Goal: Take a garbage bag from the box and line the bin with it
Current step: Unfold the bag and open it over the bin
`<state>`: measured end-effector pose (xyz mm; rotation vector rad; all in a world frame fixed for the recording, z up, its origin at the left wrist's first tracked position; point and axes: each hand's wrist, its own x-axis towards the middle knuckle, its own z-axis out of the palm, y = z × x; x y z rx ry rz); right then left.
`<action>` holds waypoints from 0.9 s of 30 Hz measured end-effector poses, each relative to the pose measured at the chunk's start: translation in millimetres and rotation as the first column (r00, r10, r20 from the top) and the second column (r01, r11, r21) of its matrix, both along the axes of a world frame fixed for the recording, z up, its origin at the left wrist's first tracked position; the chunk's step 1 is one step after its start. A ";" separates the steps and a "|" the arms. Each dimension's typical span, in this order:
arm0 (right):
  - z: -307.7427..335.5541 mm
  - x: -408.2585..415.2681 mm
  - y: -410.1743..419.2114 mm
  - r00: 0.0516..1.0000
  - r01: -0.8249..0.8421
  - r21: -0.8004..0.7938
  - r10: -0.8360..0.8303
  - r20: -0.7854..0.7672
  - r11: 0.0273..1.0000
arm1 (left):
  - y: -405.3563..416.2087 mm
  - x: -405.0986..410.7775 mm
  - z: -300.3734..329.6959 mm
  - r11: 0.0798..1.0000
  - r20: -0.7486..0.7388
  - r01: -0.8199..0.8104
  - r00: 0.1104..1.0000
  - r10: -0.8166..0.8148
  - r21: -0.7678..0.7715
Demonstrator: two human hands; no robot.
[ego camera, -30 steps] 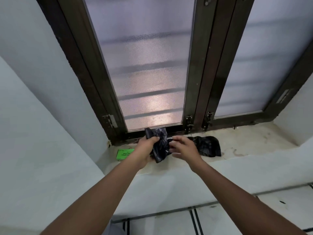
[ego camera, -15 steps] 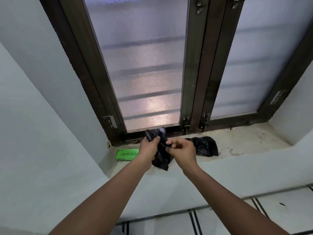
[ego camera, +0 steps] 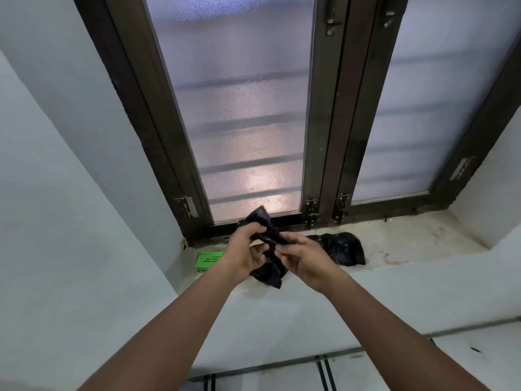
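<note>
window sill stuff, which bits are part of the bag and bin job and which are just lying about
Part of the job:
- black garbage bag, pinched between left hand and right hand
- green box on the sill, left of the hands

Just lying about:
- second crumpled black bag, on the sill right of the hands, untouched
- window latches

No bin is in view.

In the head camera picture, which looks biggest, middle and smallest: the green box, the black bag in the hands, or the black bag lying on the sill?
1. Black bag lying on the sill
2. Black bag in the hands, partly hidden, so it may really match the first
3. Green box, though a hand hides part of it
</note>
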<state>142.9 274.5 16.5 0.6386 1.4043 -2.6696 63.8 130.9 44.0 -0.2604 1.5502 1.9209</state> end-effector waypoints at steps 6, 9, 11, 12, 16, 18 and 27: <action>14.5 -7.7 13.1 1.000 0.022 -0.090 -0.021 0.017 0.996 | -27.0 -10.4 10.8 0.982 -0.234 0.170 0.961 -0.146 0.086; 23.4 -12.1 14.9 1.000 0.011 -0.090 -0.013 -0.018 0.996 | -33.5 -12.6 11.0 0.968 -0.261 0.164 0.959 -0.112 0.188; 27.2 -15.6 13.5 0.999 0.005 0.010 -0.005 -0.043 1.000 | -35.2 -13.4 12.7 0.960 -0.248 0.155 0.964 -0.096 0.234; 28.3 -17.4 12.8 0.998 0.005 0.069 -0.001 -0.055 0.998 | -35.7 -14.0 14.5 0.955 -0.231 0.151 0.969 -0.091 0.255; 29.6 -18.8 14.4 0.994 0.025 0.207 -0.003 -0.108 0.978 | -35.2 -15.1 26.4 0.955 -0.105 0.072 0.993 -0.043 0.287; 30.6 -18.1 13.9 0.992 0.045 0.326 -0.005 -0.124 0.944 | -33.3 -21.8 23.4 0.985 -0.156 0.084 0.986 -0.060 0.150; 35.9 -16.0 12.1 0.993 0.026 0.468 0.032 -0.117 0.883 | -50.7 -36.1 26.6 0.968 -0.494 0.158 0.837 -0.237 -0.196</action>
